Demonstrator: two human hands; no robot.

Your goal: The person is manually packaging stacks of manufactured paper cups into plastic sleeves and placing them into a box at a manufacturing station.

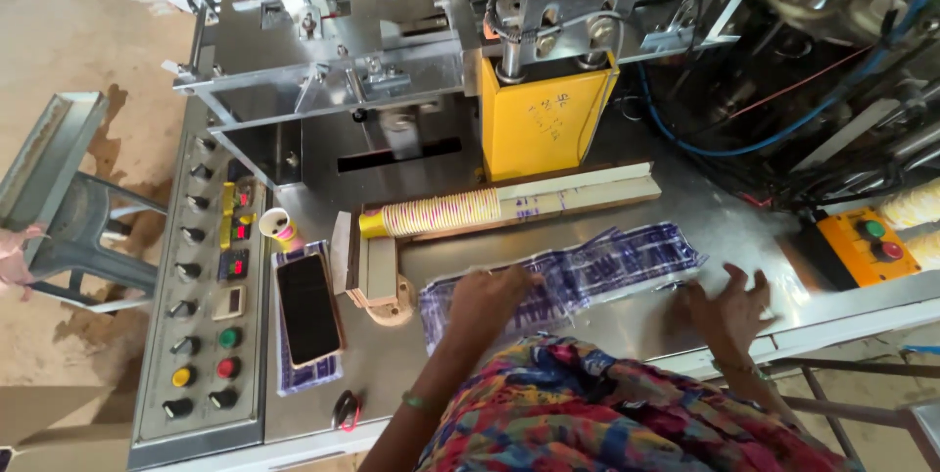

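Note:
My left hand (487,296) presses down on a flat pile of clear plastic sleeves with blue print (573,274) that lies across the steel machine table (685,208). Its fingers curl over the pile's near left part. My right hand (729,304) rests with fingers spread on the bare steel just right of the pile's lower edge and holds nothing. Behind the pile a long stack of nested paper cups (436,213) lies on its side in a wooden channel (578,194).
A phone (307,307) lies on a printed sleeve left of the pile, with a single paper cup (278,229) behind it. A control panel with knobs and buttons (208,286) runs down the left. A yellow machine block (540,119) and an orange button box (869,245) stand behind and right.

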